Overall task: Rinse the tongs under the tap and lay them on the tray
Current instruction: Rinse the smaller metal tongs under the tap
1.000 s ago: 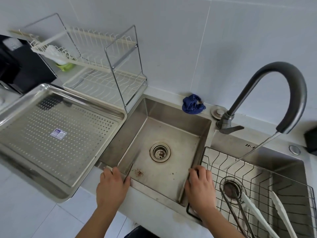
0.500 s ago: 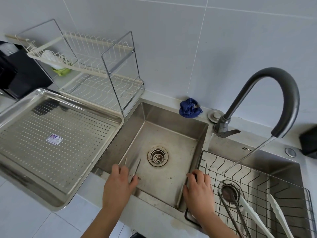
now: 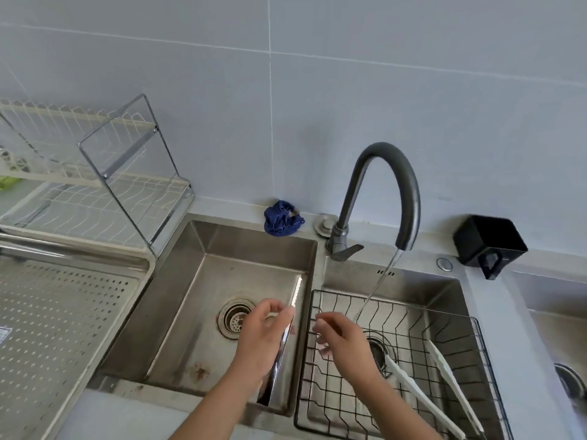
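My left hand grips a pair of shiny steel tongs above the right side of the left sink basin; they point away from me, along the divider. My right hand hovers just right of them over the black wire basket, fingers loosely curled, holding nothing. The dark curved tap is running, and a thin stream falls into the basket just beyond my right hand. The perforated steel tray lies on the counter at the left.
White tongs lie in the wire basket in the right basin. A wire dish rack stands behind the tray. A blue cloth sits at the back of the sink, and a black holder at the right.
My left hand picked the steel tongs up from the left basin floor and carried them right towards the divider. My right hand left the sink rim and rose over the basket.
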### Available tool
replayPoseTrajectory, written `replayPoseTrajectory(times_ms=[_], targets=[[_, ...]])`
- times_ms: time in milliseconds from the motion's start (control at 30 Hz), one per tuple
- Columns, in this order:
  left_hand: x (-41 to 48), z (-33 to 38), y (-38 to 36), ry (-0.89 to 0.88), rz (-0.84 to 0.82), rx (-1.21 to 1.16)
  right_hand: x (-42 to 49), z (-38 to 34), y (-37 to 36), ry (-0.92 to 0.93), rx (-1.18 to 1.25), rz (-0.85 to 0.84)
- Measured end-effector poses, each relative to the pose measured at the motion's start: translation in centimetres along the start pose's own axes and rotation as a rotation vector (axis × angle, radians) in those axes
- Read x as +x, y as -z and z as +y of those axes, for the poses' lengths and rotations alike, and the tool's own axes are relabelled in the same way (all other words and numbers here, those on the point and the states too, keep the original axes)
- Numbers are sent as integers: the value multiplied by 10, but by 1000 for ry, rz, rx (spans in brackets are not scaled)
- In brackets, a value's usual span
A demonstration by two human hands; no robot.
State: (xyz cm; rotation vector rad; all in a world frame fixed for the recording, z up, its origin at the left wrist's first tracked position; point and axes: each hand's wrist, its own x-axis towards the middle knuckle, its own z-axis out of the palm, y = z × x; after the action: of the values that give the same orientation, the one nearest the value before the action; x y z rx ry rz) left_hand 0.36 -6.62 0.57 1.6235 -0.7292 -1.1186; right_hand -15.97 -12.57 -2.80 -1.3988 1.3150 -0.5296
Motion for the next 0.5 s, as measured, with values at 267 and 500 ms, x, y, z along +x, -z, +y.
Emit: replayPoseTrajectory(times_ms=[267,500], targets=[[-11,6,-35,74,-183,-186,-3,-33,36,63,334,82],[-20,13,-45,25,-214,-108,7,-37,30,57,188,257]])
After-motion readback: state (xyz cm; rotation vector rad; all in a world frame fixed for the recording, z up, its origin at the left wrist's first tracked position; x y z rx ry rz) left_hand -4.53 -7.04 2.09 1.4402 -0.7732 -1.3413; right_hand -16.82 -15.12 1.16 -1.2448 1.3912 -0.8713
